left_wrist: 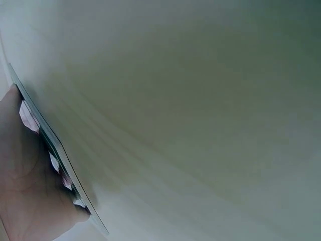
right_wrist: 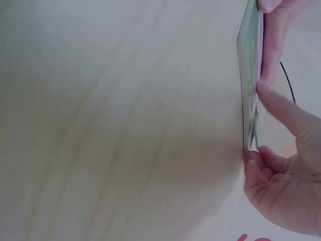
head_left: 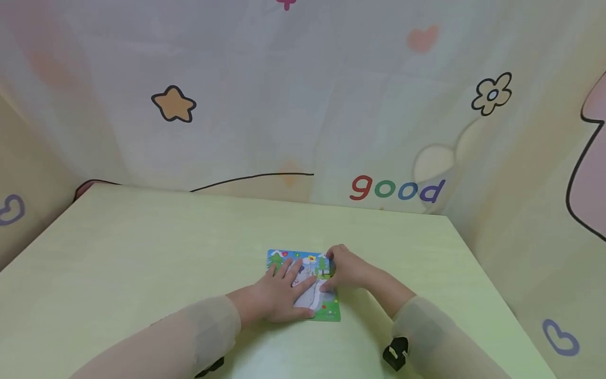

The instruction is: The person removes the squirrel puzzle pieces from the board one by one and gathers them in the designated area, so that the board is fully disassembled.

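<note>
Pale backdrop (head_left: 251,105) walls with a star (head_left: 174,104) at upper left and the lettering "good" (head_left: 397,189) right of centre rise behind a light yellow desk (head_left: 165,252). Just below the centre of the frame lies the board (head_left: 326,313), a thin picture panel with trees along its top, a green strip at the bottom and a grey area (head_left: 309,301) between.

The left hand (head_left: 283,295) rests across the board's left and middle, fingers straight and spread, gripping nothing. The right hand (head_left: 351,271) has its grip bent about the board's upper right edge, thumb on the face, other fingertips curled at the corner; whether it also pinches a loose piece, I cannot tell.

For this work at the edge, the left palm seems best flat and light, steadying the board without shifting it. The right fingertips would do well to work gently, close to the corner, since pressing hard there could tip or bend so thin a panel. Slightly withdrawn left fingers would uncover more of the grey area.
</note>
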Motion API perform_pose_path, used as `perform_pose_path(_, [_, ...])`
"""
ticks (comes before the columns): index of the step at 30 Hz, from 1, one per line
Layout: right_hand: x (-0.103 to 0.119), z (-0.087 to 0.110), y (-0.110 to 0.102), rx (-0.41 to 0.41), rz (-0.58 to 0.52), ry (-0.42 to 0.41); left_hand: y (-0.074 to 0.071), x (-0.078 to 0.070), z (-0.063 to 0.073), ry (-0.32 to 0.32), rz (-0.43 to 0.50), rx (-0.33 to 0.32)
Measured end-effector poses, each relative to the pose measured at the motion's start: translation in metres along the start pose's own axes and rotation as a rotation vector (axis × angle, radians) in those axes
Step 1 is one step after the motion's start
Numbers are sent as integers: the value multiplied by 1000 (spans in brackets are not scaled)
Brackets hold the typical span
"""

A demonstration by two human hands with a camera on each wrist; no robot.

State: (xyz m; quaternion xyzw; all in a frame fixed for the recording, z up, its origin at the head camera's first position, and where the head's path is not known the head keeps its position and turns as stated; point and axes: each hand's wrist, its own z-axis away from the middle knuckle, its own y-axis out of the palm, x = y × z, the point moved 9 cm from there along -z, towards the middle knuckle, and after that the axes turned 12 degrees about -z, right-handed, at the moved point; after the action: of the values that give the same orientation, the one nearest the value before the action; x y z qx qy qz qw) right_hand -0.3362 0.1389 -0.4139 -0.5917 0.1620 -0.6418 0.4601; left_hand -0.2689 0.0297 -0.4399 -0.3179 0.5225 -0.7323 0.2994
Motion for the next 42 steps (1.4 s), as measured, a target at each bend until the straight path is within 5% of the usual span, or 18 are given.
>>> perform_pose_path(11, [-8,-9,-17,-101,-144,73,-11,-5,9,-10,-23,0])
perform_pose_path(19, [-5,-10,-15,-49,-311,50,-9,0,4,-14,-26,-12])
perform_pose_path(42, [-19,-3,-31,-135,-338,14,-10,-1,9,0,-10,18])
